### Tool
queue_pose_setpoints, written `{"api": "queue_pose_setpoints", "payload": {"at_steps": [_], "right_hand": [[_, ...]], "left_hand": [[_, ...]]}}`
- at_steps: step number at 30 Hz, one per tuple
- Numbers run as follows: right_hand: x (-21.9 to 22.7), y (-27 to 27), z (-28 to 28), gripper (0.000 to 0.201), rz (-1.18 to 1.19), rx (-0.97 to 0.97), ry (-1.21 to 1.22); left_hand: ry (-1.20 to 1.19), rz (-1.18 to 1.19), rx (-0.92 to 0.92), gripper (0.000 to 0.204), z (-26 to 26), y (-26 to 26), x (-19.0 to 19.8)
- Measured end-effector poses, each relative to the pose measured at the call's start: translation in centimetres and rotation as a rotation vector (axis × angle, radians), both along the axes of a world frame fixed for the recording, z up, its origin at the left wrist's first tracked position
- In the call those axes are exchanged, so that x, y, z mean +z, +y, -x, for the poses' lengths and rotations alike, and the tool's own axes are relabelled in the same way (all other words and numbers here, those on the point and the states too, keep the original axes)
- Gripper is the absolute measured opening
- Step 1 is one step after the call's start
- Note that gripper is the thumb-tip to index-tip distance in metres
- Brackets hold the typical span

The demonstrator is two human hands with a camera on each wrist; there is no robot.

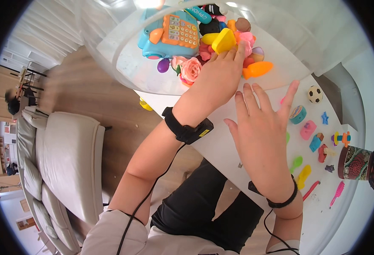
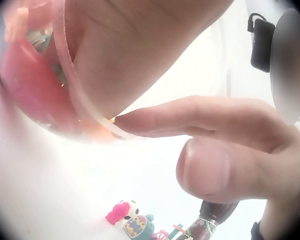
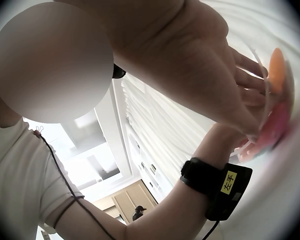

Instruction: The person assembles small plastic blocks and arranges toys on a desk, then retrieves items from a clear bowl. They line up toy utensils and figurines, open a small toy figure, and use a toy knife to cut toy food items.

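Note:
My left hand (image 1: 223,76) reaches over the rim of a clear plastic bin (image 1: 153,87), palm down, its fingers over the toys inside. Its fingertips are right at a yellow block-like toy (image 1: 224,41); an orange carrot-shaped toy (image 1: 258,69) and a pink rose (image 1: 191,69) lie on either side. Spread and straight, the fingers of my right hand (image 1: 263,127) are at the bin's near rim, holding nothing. In the right wrist view, the fingers of the right hand (image 3: 247,82) overlap the clear rim in front of the orange toy (image 3: 276,70).
A blue toy telephone (image 1: 170,36) is in the bin. On the white table to the right are a small soccer ball (image 1: 315,94), a blue star (image 1: 324,117), a green spoon (image 1: 296,163), a pink comb (image 1: 337,194) and a patterned cup (image 1: 355,163). A sofa (image 1: 70,161) stands left.

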State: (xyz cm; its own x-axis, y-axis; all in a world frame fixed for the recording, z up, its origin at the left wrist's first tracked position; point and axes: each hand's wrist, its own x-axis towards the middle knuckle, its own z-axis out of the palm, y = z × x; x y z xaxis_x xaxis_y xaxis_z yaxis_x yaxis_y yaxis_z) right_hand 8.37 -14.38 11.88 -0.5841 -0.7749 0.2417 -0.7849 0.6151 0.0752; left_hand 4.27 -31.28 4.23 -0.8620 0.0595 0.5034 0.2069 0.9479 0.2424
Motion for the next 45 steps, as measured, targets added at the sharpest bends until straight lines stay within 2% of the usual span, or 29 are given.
{"api": "queue_pose_setpoints", "payload": {"at_steps": [2, 6, 8, 15, 17, 18, 20, 21, 23, 24, 25, 27, 28, 29, 31, 32, 34, 35, 37, 38, 40, 41, 43, 45], "right_hand": [[0.1, -0.1, 0.1, 0.042, 0.072, 0.035, -0.013], [-0.7, -0.3, 0.7, 0.04, 0.072, 0.077, 0.037], [-0.9, -0.4, 0.8, 0.035, 0.155, 0.15, 0.042], [-0.6, -0.8, 1.0, 0.028, 0.177, 0.204, 0.079], [-0.6, -0.7, 1.4, 0.023, 0.205, 0.236, 0.076], [-0.6, -0.8, 1.5, 0.023, 0.198, 0.238, 0.077], [-0.5, -1.0, 1.9, 0.02, 0.268, 0.249, 0.075], [-0.4, -1.0, 2.1, 0.02, 0.265, 0.258, 0.077], [-0.3, -1.2, 2.6, 0.016, 0.296, 0.261, 0.088], [-0.3, -1.5, 2.7, 0.016, 0.304, 0.274, 0.085], [-0.3, -1.7, 2.9, 0.014, 0.353, 0.278, 0.116], [0.0, -2.2, 3.1, 0.013, 0.4, 0.283, 0.15], [0.3, -2.5, 3.3, 0.016, 0.4, 0.28, 0.167], [0.6, -2.6, 3.5, 0.02, 0.397, 0.276, 0.186], [1.2, -3.2, 4.0, 0.022, 0.374, 0.283, 0.218], [1.4, -3.4, 4.2, 0.025, 0.357, 0.288, 0.24], [1.5, -3.8, 4.6, 0.025, 0.343, 0.304, 0.253], [1.5, -4.0, 4.6, 0.025, 0.333, 0.313, 0.256], [1.4, -4.3, 4.4, 0.026, 0.323, 0.322, 0.25], [1.2, -4.4, 4.4, 0.027, 0.314, 0.327, 0.236], [0.9, -4.8, 4.0, 0.028, 0.329, 0.334, 0.236], [0.6, -4.9, 3.8, 0.03, 0.348, 0.333, 0.229], [0.0, -5.8, 4.1, 0.032, 0.383, 0.327, 0.255], [-0.5, -6.2, 4.7, 0.033, 0.416, 0.272, 0.354]], "left_hand": [[-0.159, -0.063, 0.077, 0.077, -0.7, 0.1, 1.1], [-0.12, -0.059, 0.118, 0.064, -2.0, -0.6, 1.5], [-0.032, -0.101, 0.07, 0.045, -2.6, -1.3, 1.5], [0.011, -0.192, 0.108, 0.033, -4.3, -2.0, 2.6], [-0.039, -0.392, 0.089, 0.024, -4.7, -1.8, 2.9], [-0.037, -0.399, 0.089, 0.024, -4.8, -1.9, 3.0], [0.221, -0.801, 0.02, 0.03, -4.7, -2.2, 3.9], [0.228, -0.804, 0.027, 0.03, -4.9, -2.2, 4.5], [0.292, -1.633, -0.187, 0.043, -5.6, -2.3, 6.2], [0.282, -1.816, -0.372, 0.052, -5.8, -2.7, 6.3], [0.29, -1.807, -0.366, 0.052, -6.2, -3.0, 6.4], [0.256, -2.292, -0.695, 0.061, -6.7, -3.3, 6.3], [0.236, -2.363, -0.717, 0.07, -6.8, -3.4, 6.3], [0.24, -2.364, -0.727, 0.07, -7.0, -3.5, 6.2], [0.171, -2.544, -0.912, 0.074, -7.5, -3.9, 6.2], [0.18, -2.544, -0.922, 0.074, -7.8, -3.9, 6.3], [0.101, -2.496, -0.773, 0.066, -8.3, -3.8, 6.6], [0.108, -2.494, -0.783, 0.066, -8.3, -4.3, 6.0], [-0.191, -2.485, -1.161, 0.054, -8.1, -5.9, 3.7], [-0.184, -2.483, -1.17, 0.054, -8.2, -6.3, 3.5], [-0.515, -2.365, -1.286, 0.048, -8.8, -6.9, 3.5], [-0.527, -2.365, -1.295, 0.048, -9.4, -6.9, 4.3], [-0.472, -2.353, -0.861, 0.045, -10.6, -7.0, 6.0], [-0.446, -2.355, -0.69, 0.039, -11.9, -6.9, 7.7]]}}
